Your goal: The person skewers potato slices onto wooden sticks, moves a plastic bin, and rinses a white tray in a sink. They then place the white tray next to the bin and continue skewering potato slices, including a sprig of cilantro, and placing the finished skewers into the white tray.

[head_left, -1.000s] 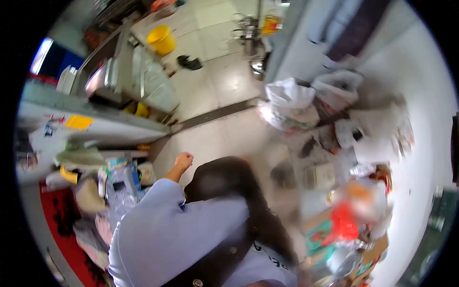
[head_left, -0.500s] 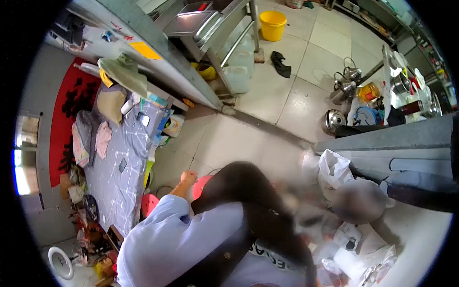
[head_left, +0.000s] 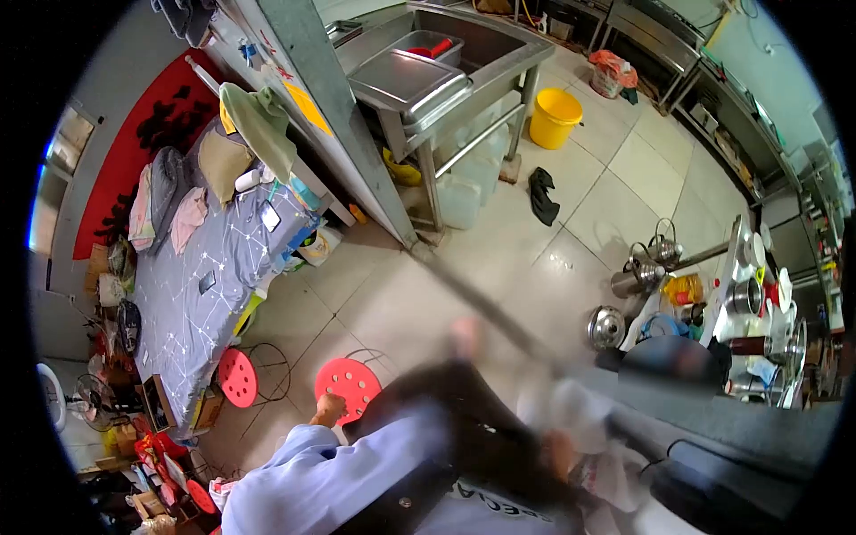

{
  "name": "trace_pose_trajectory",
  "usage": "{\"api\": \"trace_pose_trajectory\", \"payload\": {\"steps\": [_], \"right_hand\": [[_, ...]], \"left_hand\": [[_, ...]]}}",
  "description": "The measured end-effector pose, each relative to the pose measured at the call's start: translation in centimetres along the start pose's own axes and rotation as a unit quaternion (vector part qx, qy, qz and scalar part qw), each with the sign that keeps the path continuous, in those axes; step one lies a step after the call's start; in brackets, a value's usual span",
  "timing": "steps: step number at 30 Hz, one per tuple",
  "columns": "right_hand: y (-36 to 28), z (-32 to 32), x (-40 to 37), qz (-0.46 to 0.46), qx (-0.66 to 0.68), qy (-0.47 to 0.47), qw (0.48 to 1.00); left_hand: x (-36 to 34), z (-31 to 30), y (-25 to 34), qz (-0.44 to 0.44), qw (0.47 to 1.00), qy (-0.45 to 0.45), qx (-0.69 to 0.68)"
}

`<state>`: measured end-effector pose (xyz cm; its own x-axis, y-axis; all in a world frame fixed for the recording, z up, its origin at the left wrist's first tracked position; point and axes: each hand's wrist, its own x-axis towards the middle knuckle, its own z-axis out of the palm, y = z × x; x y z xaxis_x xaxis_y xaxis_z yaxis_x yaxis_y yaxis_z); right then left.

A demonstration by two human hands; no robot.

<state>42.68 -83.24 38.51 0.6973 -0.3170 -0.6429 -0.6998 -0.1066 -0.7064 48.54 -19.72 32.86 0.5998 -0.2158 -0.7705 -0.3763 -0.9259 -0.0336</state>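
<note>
My left hand [head_left: 330,409] is curled closed, and nothing shows sticking out of it. It overlaps the near edge of a round red stool [head_left: 349,385] with holes in its seat. My right hand [head_left: 560,455], smeared by motion, is low on the right beside white plastic bags [head_left: 584,412]; I cannot tell what its fingers do. A dark-trousered knee [head_left: 437,392] rises between the two hands. Past the knee, a blurred skin-coloured shape [head_left: 465,337] shows over the floor.
A second red stool [head_left: 238,378] stands by the bed [head_left: 192,303] on the left. Ahead are a steel sink [head_left: 499,45], a yellow bucket [head_left: 555,118] and a black item [head_left: 543,196] on the tiles. Kettles [head_left: 635,276] and a metal pot [head_left: 606,327] sit to the right.
The view has swung right and up, bringing the sink, bucket and kettles further in. My left hand now overlaps the red stool, more of which shows. My right hand has come into view, blurred.
</note>
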Motion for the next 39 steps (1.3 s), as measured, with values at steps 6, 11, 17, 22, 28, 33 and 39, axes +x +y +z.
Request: {"api": "trace_pose_trajectory", "payload": {"steps": [6,11,17,22,28,33,39], "right_hand": [[-8.7,0.6,7.2,-0.018,-0.083,0.014,0.996],[-16.8,0.2,15.1,-0.173,-0.204,0.054,0.962],[-22.3,-2.1,22.1,-0.242,-0.245,0.055,0.937],[-26.5,-5.4,33.6,-0.203,-0.299,0.051,0.931],[-44.4,-7.4,45.8,-0.138,-0.112,-0.024,0.984],[-55.7,-8.9,55.9,-0.169,-0.123,-0.094,0.973],[-68.1,-6.1,64.1,-0.202,-0.166,-0.15,0.954]], "left_hand": [[8.6,-9.5,-1.4,-0.191,0.845,0.076,-0.494],[17.3,-13.9,-6.1,-0.134,0.475,0.146,-0.857],[20.9,-28.5,-3.8,-0.209,0.525,0.201,-0.8],[25.5,-36.9,-2.1,-0.187,0.514,0.26,-0.795],[32.6,-48.2,1.3,-0.19,0.534,0.372,-0.735],[34.5,-66.1,4.1,-0.063,0.607,0.39,-0.69],[35.8,-75.8,5.4,-0.034,0.526,0.386,-0.757]]}}
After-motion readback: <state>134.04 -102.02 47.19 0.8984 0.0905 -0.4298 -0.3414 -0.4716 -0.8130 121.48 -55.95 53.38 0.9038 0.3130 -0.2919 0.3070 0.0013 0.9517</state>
